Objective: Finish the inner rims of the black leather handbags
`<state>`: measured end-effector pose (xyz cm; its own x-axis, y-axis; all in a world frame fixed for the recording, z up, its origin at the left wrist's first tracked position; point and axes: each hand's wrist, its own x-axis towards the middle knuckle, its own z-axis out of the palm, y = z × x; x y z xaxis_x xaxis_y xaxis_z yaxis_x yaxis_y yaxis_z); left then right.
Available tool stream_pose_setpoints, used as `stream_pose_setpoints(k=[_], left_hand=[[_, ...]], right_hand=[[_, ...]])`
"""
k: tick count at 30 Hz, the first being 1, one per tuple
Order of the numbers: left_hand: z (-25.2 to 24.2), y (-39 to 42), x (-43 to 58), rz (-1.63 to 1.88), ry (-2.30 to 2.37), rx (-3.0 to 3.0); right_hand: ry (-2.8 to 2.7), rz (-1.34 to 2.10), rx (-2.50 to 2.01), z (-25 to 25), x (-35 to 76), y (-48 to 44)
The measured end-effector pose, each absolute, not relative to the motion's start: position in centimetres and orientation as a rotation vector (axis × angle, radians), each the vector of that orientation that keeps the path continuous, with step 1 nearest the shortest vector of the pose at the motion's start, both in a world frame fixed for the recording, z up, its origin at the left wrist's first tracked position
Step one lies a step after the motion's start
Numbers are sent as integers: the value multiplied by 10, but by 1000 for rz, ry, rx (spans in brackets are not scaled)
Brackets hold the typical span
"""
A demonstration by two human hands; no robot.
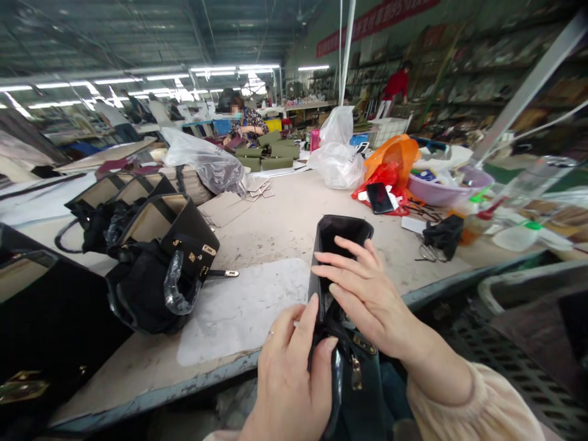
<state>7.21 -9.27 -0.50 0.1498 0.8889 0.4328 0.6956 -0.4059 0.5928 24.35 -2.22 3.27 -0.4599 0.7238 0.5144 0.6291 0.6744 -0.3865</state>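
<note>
A black handbag (356, 392) with gold hardware stands at the table's front edge, its dark mouth facing up. My left hand (291, 367) pinches the near left part of its rim, thumb on one side and fingers on the other. My right hand (367, 291) lies across the opening with its fingers spread, the tips at the left rim. The inside of the bag is mostly hidden beneath that hand. Under the bag's left side, a pale sheet (243, 312) covers part of the table (275, 229).
More black handbags (160, 257) stand on the left, some with beige linings. Farther back are plastic bags (337, 159), green pieces (275, 153) and a lilac basin (445, 190). A phone (380, 198) and scissors (429, 250) lie on the right. Across the table sits a co-worker (245, 116).
</note>
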Motion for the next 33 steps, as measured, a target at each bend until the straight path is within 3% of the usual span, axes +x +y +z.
stream_pose_setpoints(k=[5, 13, 33], left_hand=[[6, -84, 69, 1234, 1435, 1931], [20, -74, 71, 1098, 1005, 855], [37, -48, 77, 950, 1155, 976]], right_hand=[[-2186, 131, -1036, 30, 229, -20], [-2133, 143, -1055, 27, 224, -19], [-2026, 153, -1010, 16, 211, -14]])
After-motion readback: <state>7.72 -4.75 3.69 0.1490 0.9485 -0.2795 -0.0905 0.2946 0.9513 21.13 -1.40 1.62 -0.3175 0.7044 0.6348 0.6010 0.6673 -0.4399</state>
